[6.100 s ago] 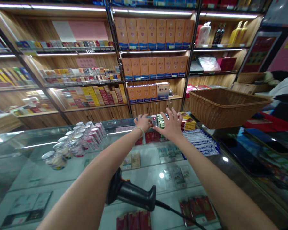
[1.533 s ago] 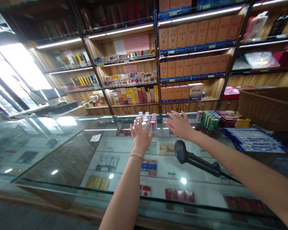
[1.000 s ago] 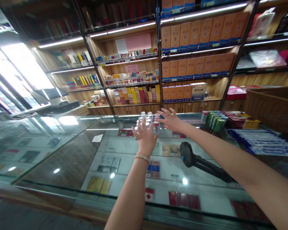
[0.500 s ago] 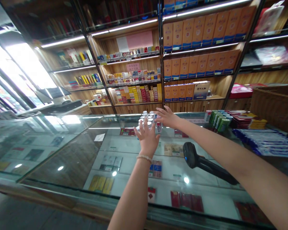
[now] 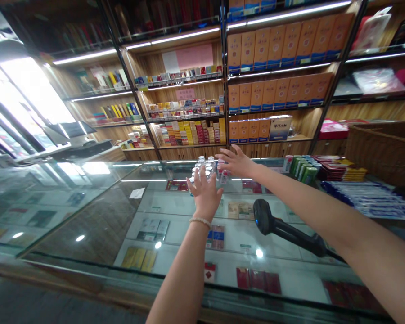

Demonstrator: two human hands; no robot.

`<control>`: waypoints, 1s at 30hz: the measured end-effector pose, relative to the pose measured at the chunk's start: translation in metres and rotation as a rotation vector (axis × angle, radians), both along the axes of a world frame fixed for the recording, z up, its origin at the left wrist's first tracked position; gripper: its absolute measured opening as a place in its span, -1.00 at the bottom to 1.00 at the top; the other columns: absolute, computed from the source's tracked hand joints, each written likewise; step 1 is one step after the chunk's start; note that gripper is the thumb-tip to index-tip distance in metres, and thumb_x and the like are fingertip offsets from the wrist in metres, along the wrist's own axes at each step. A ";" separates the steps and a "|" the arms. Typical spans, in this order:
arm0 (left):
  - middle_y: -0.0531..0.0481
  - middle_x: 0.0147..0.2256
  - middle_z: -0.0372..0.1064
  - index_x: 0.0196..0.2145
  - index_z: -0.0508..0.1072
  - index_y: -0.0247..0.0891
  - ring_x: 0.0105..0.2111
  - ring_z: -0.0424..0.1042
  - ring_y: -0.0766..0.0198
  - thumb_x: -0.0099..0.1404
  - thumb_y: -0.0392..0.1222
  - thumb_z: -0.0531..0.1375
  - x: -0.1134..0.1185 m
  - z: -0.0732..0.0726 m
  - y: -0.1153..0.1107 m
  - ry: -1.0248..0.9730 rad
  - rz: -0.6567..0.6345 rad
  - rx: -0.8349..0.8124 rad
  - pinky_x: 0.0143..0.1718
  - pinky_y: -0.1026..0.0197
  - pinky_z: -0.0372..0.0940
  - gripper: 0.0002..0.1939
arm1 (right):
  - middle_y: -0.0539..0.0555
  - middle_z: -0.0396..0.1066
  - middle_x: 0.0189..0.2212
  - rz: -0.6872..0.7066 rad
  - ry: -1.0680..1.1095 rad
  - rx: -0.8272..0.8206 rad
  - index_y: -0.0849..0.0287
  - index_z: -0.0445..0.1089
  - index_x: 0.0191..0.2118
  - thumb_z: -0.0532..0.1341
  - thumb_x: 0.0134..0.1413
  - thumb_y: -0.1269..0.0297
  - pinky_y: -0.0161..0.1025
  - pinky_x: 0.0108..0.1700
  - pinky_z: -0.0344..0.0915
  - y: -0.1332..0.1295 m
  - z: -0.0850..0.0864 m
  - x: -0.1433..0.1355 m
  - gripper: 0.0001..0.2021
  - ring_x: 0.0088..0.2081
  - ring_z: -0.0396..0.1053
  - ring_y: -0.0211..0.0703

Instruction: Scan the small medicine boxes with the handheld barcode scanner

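Note:
A cluster of small containers with white lids stands on the glass counter. My left hand, with a beaded bracelet at the wrist, is at the near side of the cluster. Its fingers are spread and hide some of the containers. On the right side, my right hand reaches over with fingers stretched out, beside a container with a pinkish-red label. Whether either hand touches the containers I cannot tell. A black handheld barcode scanner lies on the glass below my right forearm.
Green cylindrical containers, red-and-yellow packs and blue-white packets sit on the right of the counter. A wicker basket stands behind them. A paper slip lies left. Packs show inside the glass case.
The whole view has shifted slightly, so things sit a little further left. Both hands stay at the cluster with fingers apart; the containers show no clear movement.

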State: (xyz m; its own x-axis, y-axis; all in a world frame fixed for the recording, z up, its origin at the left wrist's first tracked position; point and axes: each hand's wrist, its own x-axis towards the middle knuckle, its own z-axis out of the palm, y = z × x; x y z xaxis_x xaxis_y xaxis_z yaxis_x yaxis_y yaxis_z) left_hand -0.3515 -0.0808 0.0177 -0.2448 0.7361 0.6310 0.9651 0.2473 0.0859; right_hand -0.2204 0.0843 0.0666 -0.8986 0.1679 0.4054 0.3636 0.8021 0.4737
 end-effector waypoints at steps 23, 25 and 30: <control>-0.18 0.48 -0.02 0.28 0.41 0.07 0.48 -0.11 -0.25 0.21 0.09 0.42 0.020 0.008 0.001 0.029 -0.234 0.103 0.44 -0.44 -0.33 -0.30 | 0.08 0.13 0.45 -0.269 0.269 -0.086 -0.06 0.56 -0.02 0.29 0.23 0.05 0.32 0.37 -0.30 -0.046 0.003 0.120 -0.74 0.44 -0.06 0.27; -0.18 0.48 -0.01 0.27 0.42 0.08 0.48 -0.10 -0.25 0.21 0.08 0.42 0.022 0.009 0.000 0.036 -0.244 0.105 0.44 -0.44 -0.33 -0.32 | 0.07 0.13 0.44 -0.309 0.303 -0.121 -0.07 0.56 -0.02 0.29 0.23 0.04 0.32 0.37 -0.27 -0.049 -0.003 0.126 -0.74 0.43 -0.05 0.27; -0.13 0.48 -0.02 0.25 0.44 0.11 0.49 -0.13 -0.22 0.25 0.11 0.39 0.028 0.010 -0.001 0.063 -0.268 0.127 0.45 -0.40 -0.35 -0.37 | 0.10 0.13 0.44 -0.384 0.431 -0.252 -0.08 0.58 -0.05 0.27 0.22 -0.11 0.34 0.34 -0.17 -0.052 -0.015 0.141 -0.67 0.42 -0.03 0.30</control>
